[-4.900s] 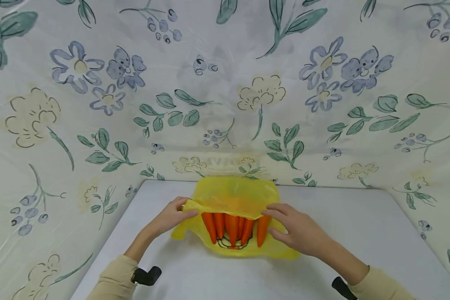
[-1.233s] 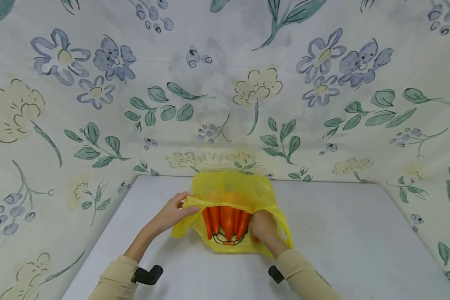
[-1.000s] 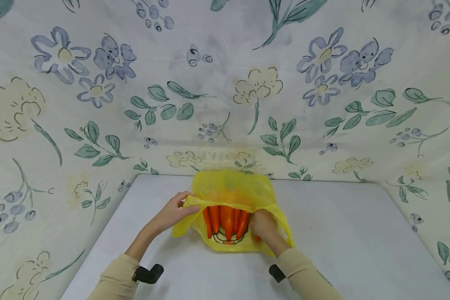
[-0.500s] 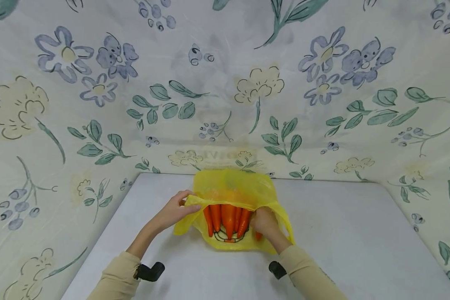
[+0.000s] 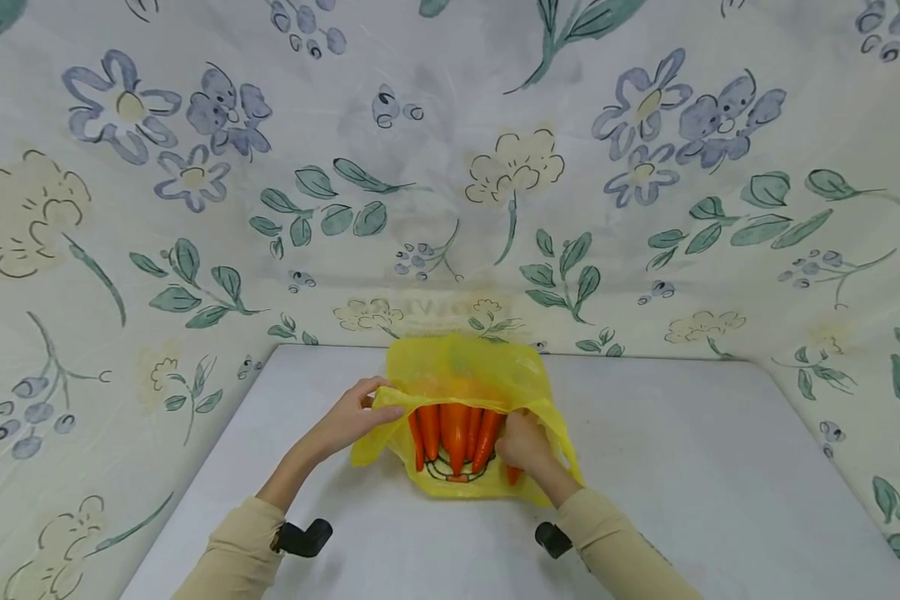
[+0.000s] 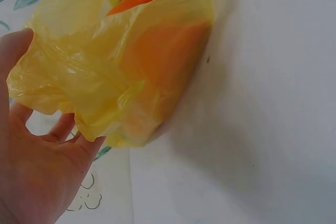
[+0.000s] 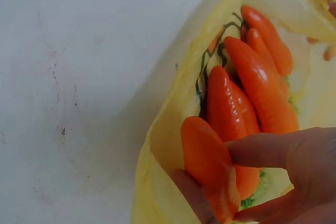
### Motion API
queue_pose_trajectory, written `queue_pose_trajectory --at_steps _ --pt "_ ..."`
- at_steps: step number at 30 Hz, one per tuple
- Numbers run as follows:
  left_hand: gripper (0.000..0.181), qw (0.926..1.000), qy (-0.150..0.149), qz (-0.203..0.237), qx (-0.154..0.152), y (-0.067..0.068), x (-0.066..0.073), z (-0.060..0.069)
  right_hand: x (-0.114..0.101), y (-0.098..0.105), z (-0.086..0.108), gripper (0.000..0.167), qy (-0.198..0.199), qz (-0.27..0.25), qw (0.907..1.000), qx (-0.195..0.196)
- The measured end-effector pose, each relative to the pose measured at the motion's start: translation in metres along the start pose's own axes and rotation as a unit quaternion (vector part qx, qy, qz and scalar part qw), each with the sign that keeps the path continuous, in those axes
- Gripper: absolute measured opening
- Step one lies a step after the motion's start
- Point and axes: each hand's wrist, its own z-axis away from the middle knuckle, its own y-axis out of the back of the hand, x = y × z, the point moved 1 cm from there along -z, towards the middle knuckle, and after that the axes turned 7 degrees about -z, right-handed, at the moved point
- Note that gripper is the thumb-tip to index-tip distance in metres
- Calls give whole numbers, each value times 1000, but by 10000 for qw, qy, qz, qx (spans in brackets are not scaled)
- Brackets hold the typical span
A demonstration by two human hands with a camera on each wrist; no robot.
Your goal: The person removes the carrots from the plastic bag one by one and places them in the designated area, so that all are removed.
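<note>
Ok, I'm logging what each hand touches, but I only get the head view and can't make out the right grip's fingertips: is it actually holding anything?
Observer: Yes. The right wrist view shows the right grip holding a carrot, with fingers on both sides of it.
Operator: Good. I see no leaves from here; do any show in the bag?
Observer: Yes, in that same view bits of green show near the ends of some other carrots inside the yellow bag.
</note>
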Motion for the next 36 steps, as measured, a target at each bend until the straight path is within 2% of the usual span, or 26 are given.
queue_pose_trajectory --at_steps 3,5,10,18,23,31,36 --pt "37 10000 0 -39 16 -1 0 1 -2 -2 1 52 -171 -107 9998 28" --pt "37 10000 26 -75 38 -2 0 1 -3 -2 2 59 -154 -154 9997 128" --pt "38 9999 40 -110 75 -3 0 2 -9 -1 4 63 63 -105 9990 421" --pt "41 9997 111 -151 154 -5 1 1 -9 -2 6 75 -253 -546 9977 319" --pt "42 9997 111 -98 171 -6 2 2 -10 -2 9 80 -196 -812 9958 378" --pt "44 9996 148 -10 238 -6 -1 4 -14 -5 18 78 -27 -975 9949 239" --pt "46 9994 226 119 244 -7 -4 5 -18 -9 28 72 261 -1074 9938 121"
